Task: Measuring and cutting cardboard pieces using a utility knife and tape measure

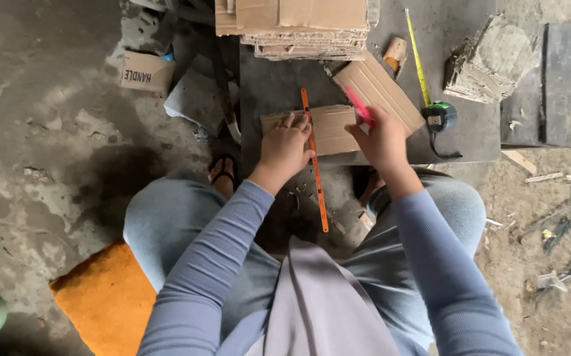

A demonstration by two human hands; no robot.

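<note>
We see the dark grey slab worktop (470, 142), a stack of cardboard sheets (292, 26) at its far edge, a green tape measure (440, 116) to the right. The flat brown cardboard piece (330, 128) lies crosswise; the thin orange ruler (314, 165) runs lengthwise, overhanging towards us. Left hand (285, 146) presses flat, fingers spread; right hand (381, 137) pinches a pink pen (359, 107).

One orange ruler (314, 158), one pink pen (358, 107), one tape measure (439, 116) (tape extended), two cardboard stacks (292, 26).
</note>
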